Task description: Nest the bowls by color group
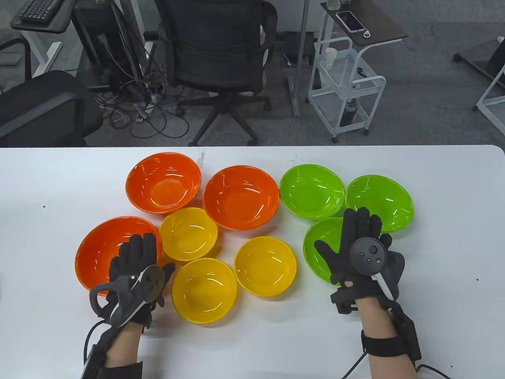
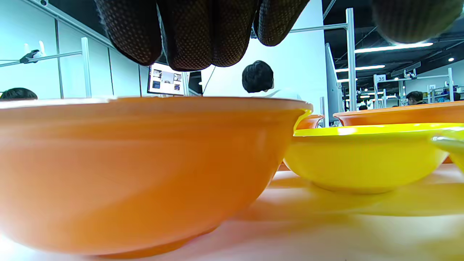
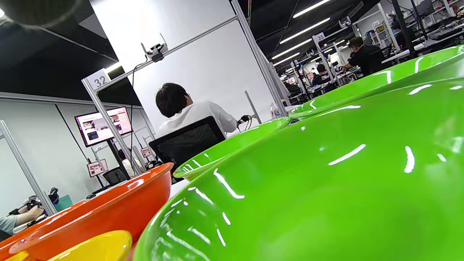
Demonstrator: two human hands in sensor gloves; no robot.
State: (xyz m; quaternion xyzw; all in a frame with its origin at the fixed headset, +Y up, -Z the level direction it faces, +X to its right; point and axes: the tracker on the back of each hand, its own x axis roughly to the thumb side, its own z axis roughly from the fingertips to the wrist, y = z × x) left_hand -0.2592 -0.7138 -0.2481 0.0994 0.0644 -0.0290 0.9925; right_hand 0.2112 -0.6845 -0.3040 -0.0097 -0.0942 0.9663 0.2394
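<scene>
Three orange bowls stand on the left: one far (image 1: pixel 163 181), one in the middle (image 1: pixel 240 201), one near (image 1: pixel 102 248). Three yellow bowls (image 1: pixel 188 233) (image 1: pixel 204 290) (image 1: pixel 265 265) sit in the centre. Three green bowls (image 1: pixel 311 191) (image 1: pixel 380 199) (image 1: pixel 321 252) are on the right. My left hand (image 1: pixel 142 256) reaches over the near orange bowl's front rim. In the left wrist view its fingers (image 2: pixel 188 32) hang just above that bowl (image 2: pixel 137 163), gripping nothing. My right hand (image 1: pixel 341 237) is spread flat over the near green bowl (image 3: pixel 326 181).
All bowls stand singly and upright on the white table (image 1: pixel 434 316), several touching rim to rim. Bare table lies along the front, left and right edges. An office chair (image 1: pixel 221 51) and a white cart (image 1: pixel 347 79) stand beyond the far edge.
</scene>
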